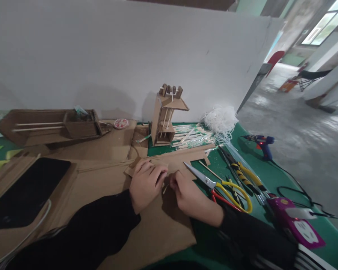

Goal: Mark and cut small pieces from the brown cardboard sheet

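My left hand (147, 183) is closed on a small piece of cardboard (129, 170), whose corner sticks out on its left side. Close beside it, my right hand (187, 193) has its fingers curled into a pinch; whatever is in them is hidden. A short pale sliver (165, 188) shows between the two hands, and I cannot tell which one holds it. Both hands are above a large cardboard sheet (157, 240). To the right of my right hand lie scissors (211, 183) with yellow handles, their blades pointing towards the cardboard.
Behind stands a cardboard tower (160, 120) with sticks inside. A cardboard boat-like box (53, 127) and a black tablet (28, 191) are left. Right are wooden sticks (190, 135), white string (221, 122), pliers (248, 176), a glue gun (263, 144) and a magenta box (295, 221).
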Tool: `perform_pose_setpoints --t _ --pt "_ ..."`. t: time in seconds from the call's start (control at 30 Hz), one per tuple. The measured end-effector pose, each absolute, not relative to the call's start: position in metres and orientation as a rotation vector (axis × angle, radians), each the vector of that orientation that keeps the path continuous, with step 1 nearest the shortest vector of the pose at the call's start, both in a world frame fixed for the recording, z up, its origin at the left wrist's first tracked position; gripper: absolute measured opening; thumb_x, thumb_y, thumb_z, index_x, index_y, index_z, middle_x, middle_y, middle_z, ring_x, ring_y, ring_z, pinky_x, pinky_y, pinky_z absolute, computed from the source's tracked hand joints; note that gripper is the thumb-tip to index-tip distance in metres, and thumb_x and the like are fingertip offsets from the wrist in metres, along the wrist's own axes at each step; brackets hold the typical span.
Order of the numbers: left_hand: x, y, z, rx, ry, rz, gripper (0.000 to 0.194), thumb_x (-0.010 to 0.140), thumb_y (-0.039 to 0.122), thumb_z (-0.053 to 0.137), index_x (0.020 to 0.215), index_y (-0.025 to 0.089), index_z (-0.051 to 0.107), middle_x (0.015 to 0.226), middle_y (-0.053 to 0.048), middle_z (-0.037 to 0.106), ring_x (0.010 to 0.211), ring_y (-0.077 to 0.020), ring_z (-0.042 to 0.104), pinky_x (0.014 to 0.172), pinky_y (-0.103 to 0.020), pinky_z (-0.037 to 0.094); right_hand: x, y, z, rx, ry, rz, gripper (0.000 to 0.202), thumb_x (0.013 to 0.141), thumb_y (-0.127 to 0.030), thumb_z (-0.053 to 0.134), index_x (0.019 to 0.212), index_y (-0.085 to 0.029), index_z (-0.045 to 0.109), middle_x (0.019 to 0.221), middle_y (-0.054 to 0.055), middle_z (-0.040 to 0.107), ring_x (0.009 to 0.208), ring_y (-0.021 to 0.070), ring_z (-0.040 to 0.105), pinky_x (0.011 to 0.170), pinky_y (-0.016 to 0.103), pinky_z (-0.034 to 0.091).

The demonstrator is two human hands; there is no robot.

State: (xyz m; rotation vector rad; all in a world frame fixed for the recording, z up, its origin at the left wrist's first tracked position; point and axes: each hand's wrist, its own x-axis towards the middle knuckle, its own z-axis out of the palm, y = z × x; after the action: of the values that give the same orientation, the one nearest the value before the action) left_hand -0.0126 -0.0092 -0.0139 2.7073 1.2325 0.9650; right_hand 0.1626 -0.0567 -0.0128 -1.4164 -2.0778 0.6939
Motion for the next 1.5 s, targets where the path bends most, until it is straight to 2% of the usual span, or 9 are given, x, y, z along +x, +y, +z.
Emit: perform_pose_setpoints --t 0.1,0.2,0.33,0.57,0.83,1.03,1.13,1.27,1.5 --pt "-0.013 -0.010 -0.013 2.710 1.196 1.012 0.010 0.094 0.024 0.055 0.092 0.023 0.065 0.080 0.001 0.072 0.080 -0.0195 0.063 0.102 -0.046 0.038 0.171 -0.052 -0.010 -1.380 -1.874 0.806 0.014 0.092 -0.012 0.037 0.086 -0.021 0.044 0.081 0.003 0.052 0.075 0.0192 0.050 0.068 0.031 0.042" --pt "-0.013 -0.010 -0.012 2.703 1.171 1.053 0.007 0.092 0.024 0.059 0.093 0.023 0.065 0.077 0.002 0.072 0.077 -0.0179 0.063 0.104 -0.046 0.037 0.175 -0.049 -0.010 -1.339 -1.696 0.898 0.010 0.094 -0.018 0.040 0.086 -0.022 0.045 0.078 -0.001 0.049 0.072 0.0176 0.048 0.065 0.029 0.041" --pt "-0.012 -0.011 -0.008 2.670 1.109 1.125 0.002 0.090 0.025 0.063 0.090 0.024 0.065 0.079 0.003 0.073 0.077 -0.0169 0.064 0.107 -0.047 0.036 0.174 -0.048 -0.011 -1.263 -1.500 1.015 0.008 0.092 -0.026 0.050 0.086 -0.022 0.048 0.077 -0.002 0.049 0.071 0.0163 0.048 0.065 0.029 0.040" --pt "-0.013 -0.011 -0.010 2.570 0.914 1.190 0.005 0.086 0.026 0.071 0.086 0.024 0.066 0.081 0.004 0.075 0.077 -0.0143 0.070 0.112 -0.048 0.034 0.170 -0.044 -0.010 -1.152 -1.237 1.265 0.024 0.083 -0.042 0.068 0.083 -0.022 0.054 0.072 -0.003 0.057 0.068 0.0153 0.055 0.066 0.030 0.046" --pt "-0.014 -0.012 -0.011 2.554 0.848 1.140 0.002 0.091 0.023 0.064 0.092 0.021 0.064 0.083 0.004 0.075 0.074 -0.0114 0.071 0.107 -0.040 0.045 0.170 -0.047 -0.005 -1.129 -1.148 1.368 0.028 0.074 -0.045 0.079 0.077 -0.021 0.065 0.066 -0.003 0.064 0.064 0.0154 0.060 0.065 0.030 0.049" --pt "-0.014 -0.011 -0.012 2.788 0.765 1.089 0.018 0.094 0.021 0.059 0.111 0.021 0.066 0.089 0.000 0.075 0.080 -0.0133 0.070 0.108 -0.042 0.045 0.173 -0.047 -0.007 -1.129 -1.109 1.381 0.029 0.070 -0.040 0.083 0.086 -0.021 0.069 0.077 0.000 0.072 0.073 0.0174 0.066 0.069 0.031 0.051" --pt "-0.014 -0.011 -0.012 2.851 0.759 1.116 0.014 0.093 0.019 0.060 0.105 0.020 0.068 0.081 0.001 0.073 0.075 -0.0125 0.067 0.105 -0.040 0.047 0.174 -0.047 -0.010 -1.128 -1.057 1.403 0.037 0.067 -0.039 0.086 0.091 -0.020 0.065 0.072 -0.001 0.073 0.068 0.0174 0.068 0.066 0.030 0.052" --pt "-0.015 -0.011 -0.011 2.857 0.776 1.148 0.010 0.094 0.018 0.059 0.095 0.021 0.068 0.079 0.002 0.073 0.073 -0.0121 0.066 0.103 -0.038 0.047 0.174 -0.047 -0.013 -1.106 -1.019 1.434 0.038 0.067 -0.042 0.085 0.088 -0.019 0.063 0.068 0.000 0.073 0.063 0.0174 0.069 0.064 0.031 0.054" --pt "-0.017 -0.014 -0.005 2.916 0.818 1.142 0.017 0.093 0.013 0.056 0.090 0.025 0.068 0.079 0.004 0.072 0.073 -0.0141 0.064 0.097 -0.038 0.042 0.170 -0.049 -0.017 -1.109 -1.094 1.375 0.039 0.077 -0.051 0.076 0.093 -0.019 0.061 0.073 0.002 0.073 0.063 0.0181 0.071 0.065 0.034 0.057"
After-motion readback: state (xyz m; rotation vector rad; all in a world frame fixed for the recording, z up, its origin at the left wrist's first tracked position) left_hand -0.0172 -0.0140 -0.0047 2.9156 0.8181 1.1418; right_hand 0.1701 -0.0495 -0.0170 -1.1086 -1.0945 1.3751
